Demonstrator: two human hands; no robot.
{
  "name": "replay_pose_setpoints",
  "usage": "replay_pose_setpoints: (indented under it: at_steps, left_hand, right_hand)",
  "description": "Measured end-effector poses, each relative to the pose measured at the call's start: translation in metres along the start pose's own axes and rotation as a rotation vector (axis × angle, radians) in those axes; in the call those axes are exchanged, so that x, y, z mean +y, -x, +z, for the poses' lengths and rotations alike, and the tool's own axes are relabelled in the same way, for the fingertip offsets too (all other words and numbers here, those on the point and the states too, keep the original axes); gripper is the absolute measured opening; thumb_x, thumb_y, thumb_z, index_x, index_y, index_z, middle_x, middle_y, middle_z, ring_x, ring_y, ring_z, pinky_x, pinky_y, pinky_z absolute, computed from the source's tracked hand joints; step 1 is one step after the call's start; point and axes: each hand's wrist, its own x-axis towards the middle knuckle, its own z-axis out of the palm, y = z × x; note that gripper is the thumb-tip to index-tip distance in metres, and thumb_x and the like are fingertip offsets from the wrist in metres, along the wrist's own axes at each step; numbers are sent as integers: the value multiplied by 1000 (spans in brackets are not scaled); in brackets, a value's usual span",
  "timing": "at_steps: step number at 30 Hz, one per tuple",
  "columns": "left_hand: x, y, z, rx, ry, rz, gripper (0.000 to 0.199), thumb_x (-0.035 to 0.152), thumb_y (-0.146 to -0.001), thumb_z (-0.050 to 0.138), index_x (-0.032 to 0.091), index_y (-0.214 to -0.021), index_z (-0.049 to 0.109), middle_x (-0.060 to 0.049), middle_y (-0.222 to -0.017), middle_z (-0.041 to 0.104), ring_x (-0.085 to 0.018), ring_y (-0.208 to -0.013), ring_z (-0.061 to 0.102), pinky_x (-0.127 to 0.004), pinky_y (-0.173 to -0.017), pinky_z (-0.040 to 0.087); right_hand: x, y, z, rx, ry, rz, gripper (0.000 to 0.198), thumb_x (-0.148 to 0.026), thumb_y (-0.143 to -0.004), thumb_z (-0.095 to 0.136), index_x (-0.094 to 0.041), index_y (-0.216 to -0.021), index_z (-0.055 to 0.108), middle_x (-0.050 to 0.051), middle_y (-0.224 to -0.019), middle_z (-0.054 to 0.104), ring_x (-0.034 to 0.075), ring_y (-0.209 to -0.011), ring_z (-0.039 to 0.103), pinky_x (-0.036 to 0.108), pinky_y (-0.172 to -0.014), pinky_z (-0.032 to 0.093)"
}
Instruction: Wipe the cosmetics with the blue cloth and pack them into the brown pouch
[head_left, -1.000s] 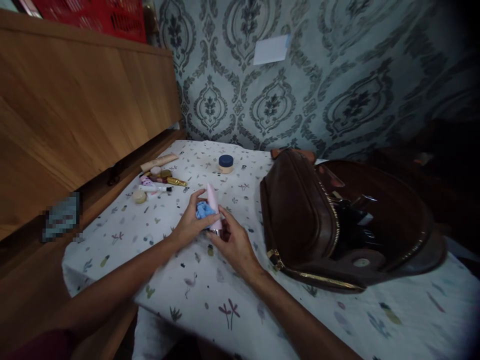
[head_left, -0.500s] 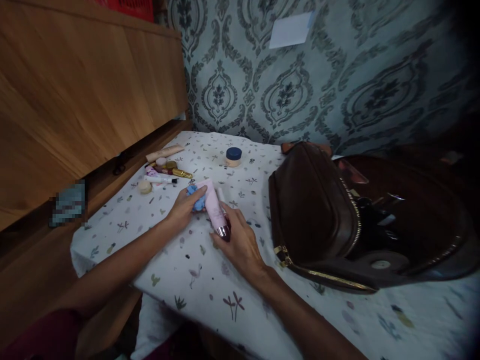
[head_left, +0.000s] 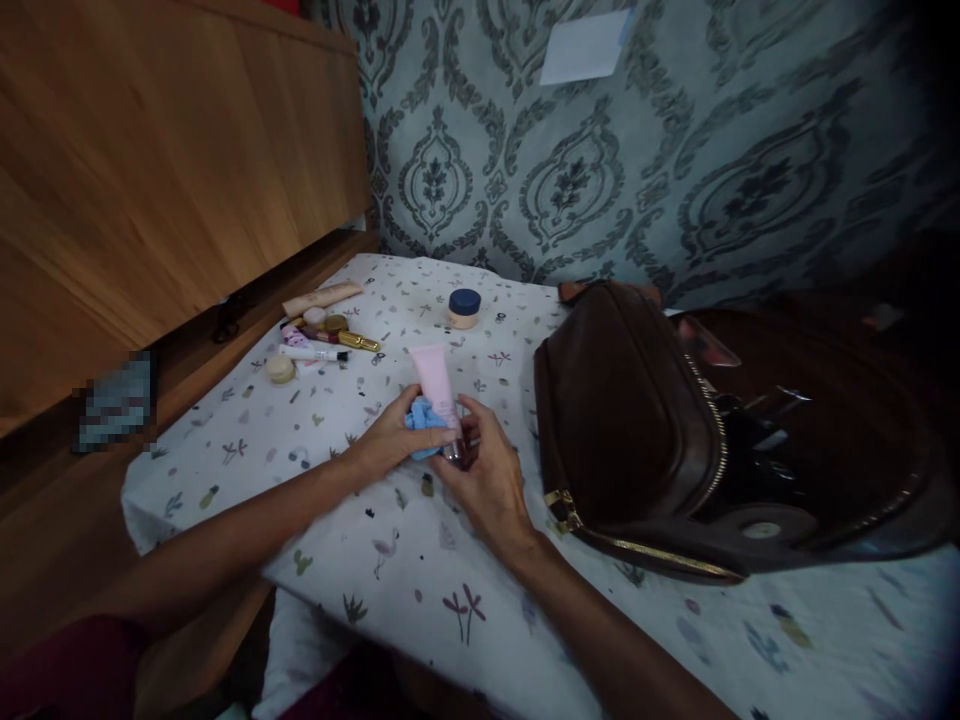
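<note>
A pale pink squeeze tube [head_left: 434, 378] with a shiny dark cap is held between my hands above the cloth-covered table. My left hand [head_left: 388, 437] is closed on a crumpled light blue cloth [head_left: 421, 422] and presses it against the tube's lower part, its thumb lying across the tube near the cap. My right hand [head_left: 489, 478] curls around the capped end, fingers on the far side and thumb beneath. Part of the cap is hidden by the fingers. Beyond the hands stands a small jar [head_left: 464, 309] with a dark blue lid.
Several cosmetics lie at the left: a beige tube [head_left: 322, 299], a gold-capped tube [head_left: 358, 341], a white tube [head_left: 311, 353] and a small round pot [head_left: 280, 369]. An unzipped brown leather bag [head_left: 611, 400] takes up the right side. A wooden cabinet [head_left: 187, 150] borders the left.
My left hand and the blue cloth have slid from the tube's flat end down toward the cap. The tube now points more upright. The view has shifted slightly.
</note>
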Motion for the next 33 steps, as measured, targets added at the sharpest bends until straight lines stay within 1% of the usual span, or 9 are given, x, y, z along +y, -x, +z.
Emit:
replay_pose_setpoints:
  at_steps: [3, 5, 10, 14, 17, 20, 24, 29, 33]
  left_hand:
    - [-1, -2, -2, 30, -2, 9, 59, 33, -63, 90, 17, -112, 63, -1, -91, 69, -15, -84, 63, -26, -78, 49]
    - [0, -4, -3, 67, 13, 2, 54, 37, -62, 90, 17, -105, 64, 0, -86, 68, -14, -78, 62, -25, -73, 49]
    - [6, -10, -10, 98, 76, 13, 48, 44, -59, 90, 15, -89, 64, 1, -72, 65, -13, -64, 59, -24, -59, 47]
    - [10, -12, -17, 101, 132, -35, 48, 47, -58, 88, 14, -86, 65, -2, -70, 66, -13, -57, 58, -25, -52, 45]
    - [10, -12, -19, 96, 192, -40, 45, 44, -58, 87, 15, -85, 65, -1, -68, 66, -14, -56, 58, -25, -52, 46]
    - [10, -14, -19, 124, 212, -18, 41, 38, -58, 87, 15, -84, 65, 0, -68, 66, -13, -57, 59, -24, -53, 46]
    - [10, -15, -19, 163, 224, 23, 39, 33, -58, 86, 15, -85, 66, 0, -70, 67, -12, -60, 59, -23, -54, 45]
    - [7, -15, -19, 196, 164, 35, 34, 35, -62, 83, 15, -81, 65, -1, -66, 65, -13, -58, 57, -24, -52, 45]
    - [7, -13, -14, 215, 109, 57, 36, 37, -59, 85, 15, -80, 65, 1, -63, 62, -13, -55, 56, -26, -52, 49]
  right_hand:
    - [-3, -2, -1, -23, -135, 87, 50, -24, -70, 71, -22, -119, 59, 3, -97, 70, 19, -77, 66, 34, -73, 56]
    - [-5, -3, 0, -52, -277, 129, 43, -29, -71, 75, -22, -111, 61, 4, -97, 71, 19, -80, 66, 33, -73, 56]
    - [-12, -5, 1, -233, -801, 344, 41, -43, -73, 82, -22, -103, 64, 4, -93, 73, 20, -82, 70, 29, -67, 55]
    - [-16, -6, -3, -389, -1144, 567, 39, -40, -71, 87, -19, -98, 68, 4, -89, 75, 18, -82, 73, 26, -70, 57]
    - [-17, -7, -3, -416, -1239, 623, 35, -37, -71, 89, -17, -93, 71, 4, -92, 75, 16, -87, 74, 22, -74, 59]
    - [-15, -6, 0, -370, -1199, 643, 42, -35, -65, 93, -17, -95, 70, 2, -86, 75, 14, -81, 73, 21, -75, 59]
    - [-15, -4, 4, -325, -1023, 639, 48, -42, -58, 95, -16, -88, 67, 2, -78, 73, 11, -67, 69, 20, -63, 56]
    - [-14, -2, 6, -300, -747, 456, 42, -45, -63, 88, -19, -81, 61, -3, -69, 65, 13, -58, 62, 24, -51, 48]
    - [-14, 2, 4, -156, -383, 300, 28, -33, -68, 78, -21, -80, 55, -3, -69, 61, 13, -59, 57, 26, -55, 46]
